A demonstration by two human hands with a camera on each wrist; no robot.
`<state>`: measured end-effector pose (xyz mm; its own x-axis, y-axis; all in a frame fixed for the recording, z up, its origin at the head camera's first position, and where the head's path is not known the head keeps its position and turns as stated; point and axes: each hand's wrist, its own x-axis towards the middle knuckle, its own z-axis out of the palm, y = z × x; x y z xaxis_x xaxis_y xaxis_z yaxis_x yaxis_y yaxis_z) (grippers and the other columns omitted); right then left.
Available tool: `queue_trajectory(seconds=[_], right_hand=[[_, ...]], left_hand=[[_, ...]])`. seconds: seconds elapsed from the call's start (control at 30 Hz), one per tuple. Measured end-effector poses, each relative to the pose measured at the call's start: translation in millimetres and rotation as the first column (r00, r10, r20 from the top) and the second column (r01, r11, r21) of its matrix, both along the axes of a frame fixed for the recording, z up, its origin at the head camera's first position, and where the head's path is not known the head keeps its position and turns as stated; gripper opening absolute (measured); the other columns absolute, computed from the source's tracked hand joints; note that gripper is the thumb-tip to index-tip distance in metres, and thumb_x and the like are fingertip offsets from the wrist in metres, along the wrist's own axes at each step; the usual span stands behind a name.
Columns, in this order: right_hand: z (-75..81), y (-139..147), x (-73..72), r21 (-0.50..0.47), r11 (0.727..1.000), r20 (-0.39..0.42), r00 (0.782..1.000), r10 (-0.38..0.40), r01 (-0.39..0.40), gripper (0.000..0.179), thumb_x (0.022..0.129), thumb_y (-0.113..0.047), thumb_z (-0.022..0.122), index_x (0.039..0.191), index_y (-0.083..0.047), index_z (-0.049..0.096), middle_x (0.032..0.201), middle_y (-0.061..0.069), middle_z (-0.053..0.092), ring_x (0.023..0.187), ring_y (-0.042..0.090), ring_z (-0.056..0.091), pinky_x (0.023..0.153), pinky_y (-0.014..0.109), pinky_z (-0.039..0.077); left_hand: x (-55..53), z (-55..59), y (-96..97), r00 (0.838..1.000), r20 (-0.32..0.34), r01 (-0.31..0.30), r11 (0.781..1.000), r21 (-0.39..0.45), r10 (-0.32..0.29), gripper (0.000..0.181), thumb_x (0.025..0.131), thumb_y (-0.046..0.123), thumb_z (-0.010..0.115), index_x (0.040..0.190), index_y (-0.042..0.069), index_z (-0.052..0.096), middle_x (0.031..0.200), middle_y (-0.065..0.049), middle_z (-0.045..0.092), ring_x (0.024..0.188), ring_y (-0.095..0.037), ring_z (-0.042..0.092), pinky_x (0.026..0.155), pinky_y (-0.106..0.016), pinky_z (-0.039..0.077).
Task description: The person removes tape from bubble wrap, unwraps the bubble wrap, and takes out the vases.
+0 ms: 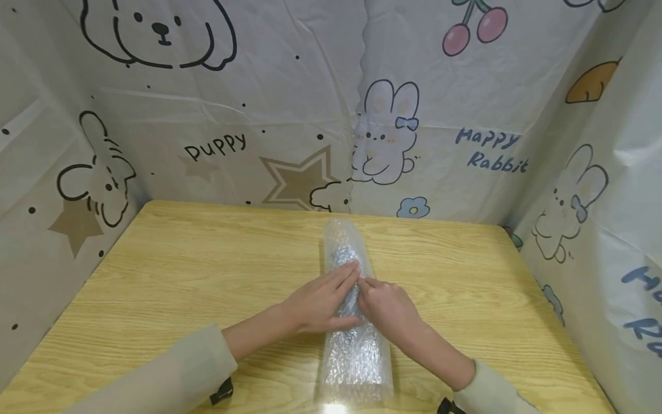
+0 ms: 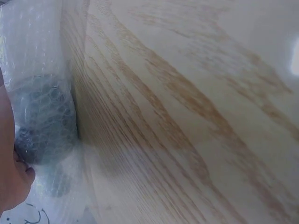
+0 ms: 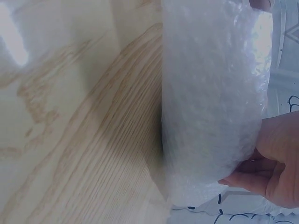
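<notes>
The bubble-wrap bundle (image 1: 357,359) lies on the wooden surface (image 1: 207,259), a little right of the centre of the head frame, in its lower half. The left hand (image 1: 326,302) lies over it with the fingers almost straight and close together, and the thumb apart from them. The right hand (image 1: 390,307) has its fingers curled at the right side of the bundle, and in the right wrist view they pinch the wrap.

The step in hand seems to be closing the wrap around the dark item (image 2: 44,112), which shows through the plastic in the left wrist view. To do it well, I think the left hand should press flat and evenly, so that the layers do not slip, while the right hand draws the edge tight without squeezing the bubbles.

The bundle lies flat, its long axis running almost vertically in the head frame, with a slight lean. Its narrower end points to the top, near the far edge of the surface; its wider end points to the bottom.
</notes>
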<state>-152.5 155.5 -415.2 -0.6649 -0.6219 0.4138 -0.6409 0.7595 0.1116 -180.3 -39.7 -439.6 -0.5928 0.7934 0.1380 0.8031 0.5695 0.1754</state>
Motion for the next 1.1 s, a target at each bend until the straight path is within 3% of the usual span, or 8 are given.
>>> queue_trajectory(seconds=[0.3,0.57,0.8,0.97,1.1], right_hand=[[-2.0,5.1,-3.4,0.009,0.999,-0.009,0.999,0.037,-0.037,0.025,0.077,0.002,0.076,0.101,0.008,0.071,0.084,0.013,0.072,0.053,0.014,0.063,0.044,0.02,0.052],[1.2,9.8,-5.3,-0.05,0.998,0.048,0.998,0.029,-0.027,0.035,0.074,0.006,0.078,0.108,0.006,0.071,0.09,0.015,0.074,0.062,0.02,0.069,0.05,0.023,0.056],[-0.7,9.2,-6.9,-0.113,0.993,0.08,0.996,0.027,-0.018,0.028,0.077,0.004,0.076,0.105,0.006,0.072,0.092,0.017,0.074,0.067,0.022,0.071,0.055,0.024,0.058],[-1.9,7.6,-8.9,-0.165,0.986,0.088,0.996,0.004,0.011,0.023,0.08,0.001,0.072,0.103,0.006,0.072,0.079,0.013,0.071,0.051,0.009,0.056,0.045,0.014,0.047],[0.2,3.8,-9.8,-0.168,0.984,0.123,0.991,-0.047,0.067,0.024,0.08,0.001,0.071,0.103,0.006,0.071,0.076,0.011,0.068,0.049,0.005,0.045,0.042,0.012,0.039]], left_hand=[[-0.3,-0.6,2.4,1.0,0.013,-0.006,1.0,0.0,0.006,0.096,0.097,0.068,0.04,0.157,-0.003,0.015,0.164,-0.018,0.008,0.151,-0.028,0.011,0.121,-0.037,0.015],[0.4,-1.1,1.3,1.0,0.002,0.003,1.0,-0.001,-0.003,0.099,0.096,0.07,0.038,0.156,-0.004,0.013,0.163,-0.019,0.007,0.151,-0.029,0.01,0.121,-0.038,0.016],[1.8,0.6,-0.5,1.0,0.002,-0.001,1.0,0.004,0.001,0.099,0.096,0.07,0.04,0.156,-0.004,0.014,0.163,-0.019,0.008,0.15,-0.03,0.012,0.12,-0.038,0.017],[1.4,0.2,0.0,1.0,-0.011,-0.008,1.0,-0.009,0.008,0.099,0.096,0.07,0.041,0.156,-0.004,0.014,0.164,-0.019,0.009,0.15,-0.029,0.012,0.12,-0.037,0.016],[1.1,-0.9,1.3,1.0,-0.007,-0.009,1.0,-0.013,0.009,0.1,0.096,0.07,0.041,0.157,-0.004,0.013,0.164,-0.02,0.008,0.151,-0.029,0.011,0.12,-0.036,0.015]])
